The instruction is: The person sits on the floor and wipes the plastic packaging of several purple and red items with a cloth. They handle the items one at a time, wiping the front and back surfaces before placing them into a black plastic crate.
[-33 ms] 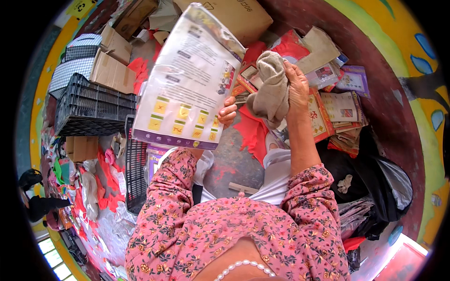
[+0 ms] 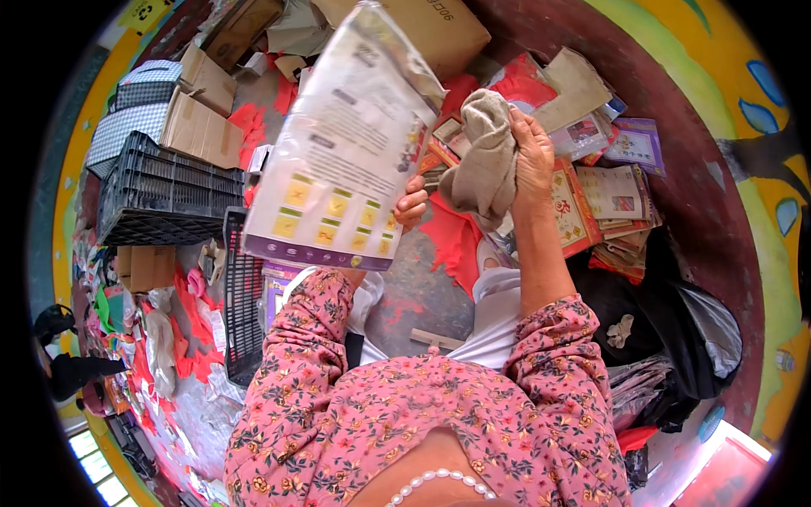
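A large flat printed booklet [image 2: 338,135], white with yellow squares and a purple lower band, seems covered in shiny clear plastic. My left hand [image 2: 411,204] grips it from behind, with its fingers curled over the right edge; the rest of that hand is hidden. Just to the right, my right hand [image 2: 534,156] is closed around a bunched grey-brown cloth [image 2: 483,173], which hangs beside the booklet, apart from it. Both hands are raised above my lap.
A black plastic crate [image 2: 169,190] stands at left, with a black basket [image 2: 243,296] nearer me. Piled booklets [image 2: 615,198] lie at right beside a black bag [image 2: 646,325]. Behind are a cardboard box [image 2: 439,38] and red scraps [image 2: 452,241] on the floor.
The booklet has tilted a little and looks slightly blurred; its top has shifted up. The cloth and my right hand have moved slightly left.
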Demonstrator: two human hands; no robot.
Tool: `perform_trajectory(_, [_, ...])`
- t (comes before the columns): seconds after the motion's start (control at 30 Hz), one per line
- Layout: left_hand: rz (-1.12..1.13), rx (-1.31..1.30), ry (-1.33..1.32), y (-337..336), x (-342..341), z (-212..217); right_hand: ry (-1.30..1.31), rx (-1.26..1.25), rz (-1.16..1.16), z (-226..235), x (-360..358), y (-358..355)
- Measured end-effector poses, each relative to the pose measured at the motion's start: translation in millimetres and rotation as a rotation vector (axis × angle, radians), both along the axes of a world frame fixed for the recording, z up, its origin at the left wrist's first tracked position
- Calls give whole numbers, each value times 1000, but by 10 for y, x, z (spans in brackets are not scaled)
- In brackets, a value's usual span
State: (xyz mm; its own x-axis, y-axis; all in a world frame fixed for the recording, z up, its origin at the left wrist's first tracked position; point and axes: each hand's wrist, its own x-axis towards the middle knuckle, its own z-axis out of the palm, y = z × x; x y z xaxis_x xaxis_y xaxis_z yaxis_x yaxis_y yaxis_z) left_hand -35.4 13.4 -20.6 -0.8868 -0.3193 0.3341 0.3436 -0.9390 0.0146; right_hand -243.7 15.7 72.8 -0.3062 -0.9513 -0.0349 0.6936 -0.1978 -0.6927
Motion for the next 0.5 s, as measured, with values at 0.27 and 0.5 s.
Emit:
perform_trajectory(0.27, [694, -45, -1113, 163, -238, 319, 439, 171, 279, -87, 316, 153])
perform_trajectory(0.5, [1282, 277, -1174, -103, 1000, 918, 301, 439, 471, -231, 351, 192])
